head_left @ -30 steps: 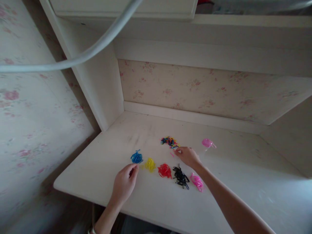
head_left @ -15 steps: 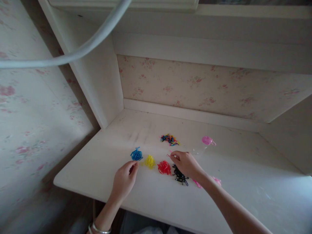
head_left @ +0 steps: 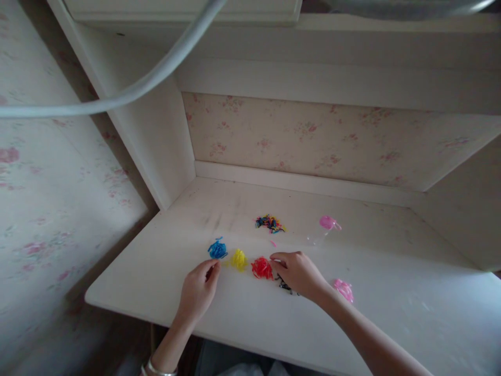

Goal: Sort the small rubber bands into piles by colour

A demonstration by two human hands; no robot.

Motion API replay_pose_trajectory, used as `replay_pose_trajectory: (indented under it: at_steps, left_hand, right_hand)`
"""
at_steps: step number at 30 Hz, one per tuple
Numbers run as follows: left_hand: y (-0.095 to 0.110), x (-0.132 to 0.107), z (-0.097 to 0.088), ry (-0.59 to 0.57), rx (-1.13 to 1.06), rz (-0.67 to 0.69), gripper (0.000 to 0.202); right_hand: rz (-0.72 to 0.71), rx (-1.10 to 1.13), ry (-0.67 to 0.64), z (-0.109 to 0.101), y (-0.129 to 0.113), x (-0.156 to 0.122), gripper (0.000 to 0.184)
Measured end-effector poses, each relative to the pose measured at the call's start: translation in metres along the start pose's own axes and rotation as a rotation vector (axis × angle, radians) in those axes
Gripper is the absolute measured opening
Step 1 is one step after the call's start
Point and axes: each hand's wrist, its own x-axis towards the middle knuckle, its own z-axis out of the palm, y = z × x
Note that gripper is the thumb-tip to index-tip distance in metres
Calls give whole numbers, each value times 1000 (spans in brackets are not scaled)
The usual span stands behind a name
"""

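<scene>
My left hand [head_left: 199, 290] rests low over the white desk, thumb and fingertips pinched together just below a pile of blue rubber bands [head_left: 217, 249]. What it pinches, if anything, is too small to make out. Beside it lies a pile of yellow rubber bands [head_left: 238, 259]. My right hand [head_left: 297, 271] is closed in a pinch at the upper right edge of the red rubber bands [head_left: 262, 268]; its fingertips hide what they may hold. Under that hand, black rubber bands [head_left: 286, 286] are partly covered. A mixed-colour pile [head_left: 269, 223] lies farther back, with a single pink band [head_left: 273, 243] in front of it.
Right of my forearm sits a pile of pink bands [head_left: 343, 290]. Behind it is a clear container [head_left: 319, 237] with a pink lid or part [head_left: 329, 222]. A white cable [head_left: 156, 78] crosses the upper left, and a shelf [head_left: 332, 78] overhangs the desk [head_left: 136, 261].
My right hand has come down and nearer to the red pile, from above it where a small reddish loop showed at its fingertips. The left hand keeps its place. The view shifted slightly.
</scene>
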Motion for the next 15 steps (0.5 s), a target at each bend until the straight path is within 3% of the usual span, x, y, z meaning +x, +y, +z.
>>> replay_pose_trajectory:
  at_steps: [3, 6, 8, 11, 13, 15]
  left_hand:
    - [0, -1, -2, 4, -16, -2, 34]
    - [9, -4, -7, 34, -28, -21, 33]
    - [26, -3, -9, -3, -43, 12, 32]
    - [64, 8, -5, -171, -32, 200, 29]
    - [89, 23, 6, -273, 53, 356, 29]
    - [107, 41, 23, -306, 169, 427, 27]
  right_hand:
    - [47, 131, 105, 0, 9, -25, 36]
    - [199, 270, 243, 6, 40, -59, 39]
    - [344, 349, 343, 11, 73, -83, 43]
    - [577, 443, 530, 16, 129, -119, 48]
    - [746, 411, 632, 18, 157, -139, 50]
    - [864, 359, 684, 22, 172, -155, 51]
